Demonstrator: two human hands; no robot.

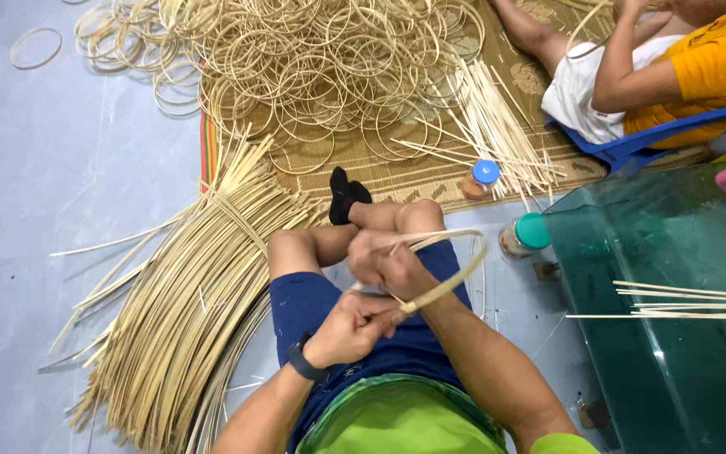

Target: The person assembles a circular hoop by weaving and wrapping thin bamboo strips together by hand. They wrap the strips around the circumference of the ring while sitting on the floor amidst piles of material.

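I sit on the floor with my legs crossed, a black sock (343, 195) on one foot. My left hand (353, 326), with a dark watch (302, 360) at the wrist, pinches the taped joint of a bent rattan strip (451, 282). My right hand (388, 266) grips the same strip a little farther along, where it curves into a hoop over my lap. Both hands are closed on it and almost touch.
A big bundle of long rattan strips (186, 294) lies at my left. A heap of finished rings (313, 67) covers a woven mat ahead. Another person (682, 76) in orange sits at far right. Two small jars (524, 235) stand by a green glass table (674, 336) carrying thin sticks.
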